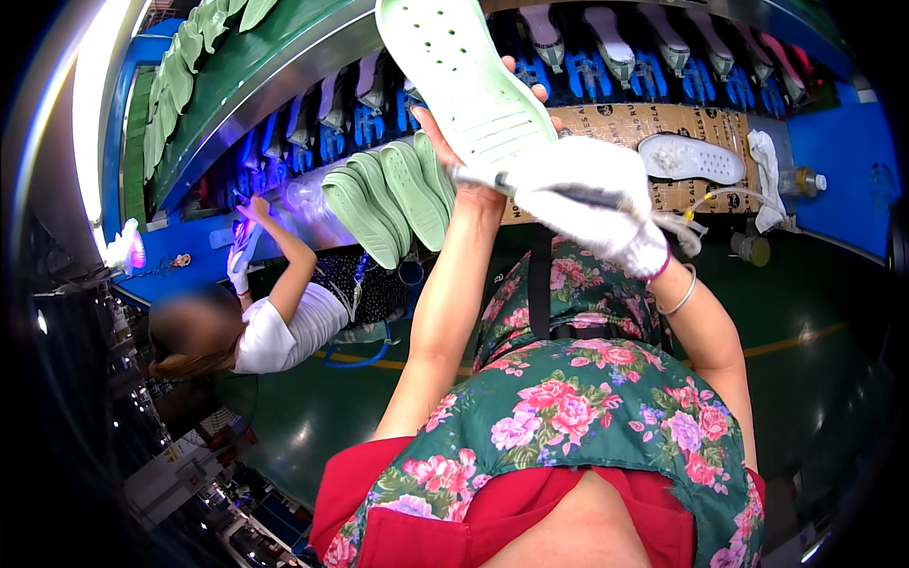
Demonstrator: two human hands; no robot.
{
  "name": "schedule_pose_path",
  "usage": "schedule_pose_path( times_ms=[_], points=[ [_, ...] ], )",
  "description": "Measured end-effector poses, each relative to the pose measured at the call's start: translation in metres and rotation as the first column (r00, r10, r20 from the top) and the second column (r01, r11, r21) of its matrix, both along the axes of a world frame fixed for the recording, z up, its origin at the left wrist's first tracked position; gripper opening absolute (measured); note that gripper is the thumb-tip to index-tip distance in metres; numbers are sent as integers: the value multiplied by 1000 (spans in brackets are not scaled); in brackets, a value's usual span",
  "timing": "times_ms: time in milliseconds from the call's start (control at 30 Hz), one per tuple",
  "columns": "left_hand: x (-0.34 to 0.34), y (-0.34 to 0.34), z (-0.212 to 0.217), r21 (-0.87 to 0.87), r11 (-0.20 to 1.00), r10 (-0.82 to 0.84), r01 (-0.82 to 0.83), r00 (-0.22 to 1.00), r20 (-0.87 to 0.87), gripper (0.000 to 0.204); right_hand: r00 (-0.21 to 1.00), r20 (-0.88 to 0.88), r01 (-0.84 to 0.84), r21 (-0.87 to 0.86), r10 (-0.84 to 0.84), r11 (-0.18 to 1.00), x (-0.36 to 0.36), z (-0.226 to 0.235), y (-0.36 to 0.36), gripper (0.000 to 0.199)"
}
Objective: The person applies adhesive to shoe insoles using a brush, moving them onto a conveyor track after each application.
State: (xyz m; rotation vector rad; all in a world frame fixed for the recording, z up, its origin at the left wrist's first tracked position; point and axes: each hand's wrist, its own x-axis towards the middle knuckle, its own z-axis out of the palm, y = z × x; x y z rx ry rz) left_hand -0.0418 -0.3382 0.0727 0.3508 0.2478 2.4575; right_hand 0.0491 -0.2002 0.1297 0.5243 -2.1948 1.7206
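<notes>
A pale green shoe sole, with holes toward its far part and ridges near its heel, is held up in front of me. My bare left hand grips it from beneath, fingertips showing past its right edge. My right hand, in a white glove, is closed around a slim grey pen-like tool. The tool's tip end lies at the sole's near edge; whether it touches the sole I cannot tell. A clear tube with a yellow fitting shows beside the right wrist.
Several green soles stand stacked on the left. A white sole lies on the cardboard, near a white cloth and a bottle. Behind run racks of shoe uppers on blue holders. Left, a co-worker works under violet light.
</notes>
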Motion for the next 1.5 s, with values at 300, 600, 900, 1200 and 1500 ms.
schedule_pose_path(
  times_ms=[300,600,900,1200,1500],
  points=[
    [-7,-18,3,-10,997,-77,78,996,43,94,998,21,-58,32,57,998,3,3,-6,22],
    [-32,-24,7,-24,962,-273,272,952,-140,97,996,5,-88,-40,88,995,10,1,-15,16],
    [-56,-14,11,11,899,-405,438,841,-359,98,990,27,-134,-33,135,990,14,-2,-16,18],
    [-59,-18,19,-19,857,-512,515,846,-152,94,958,-276,157,262,-82,952,8,-12,-7,25],
    [-72,-18,24,-35,859,-508,511,841,-185,94,980,121,168,-59,-160,984,5,-3,-13,17]
  ],
)
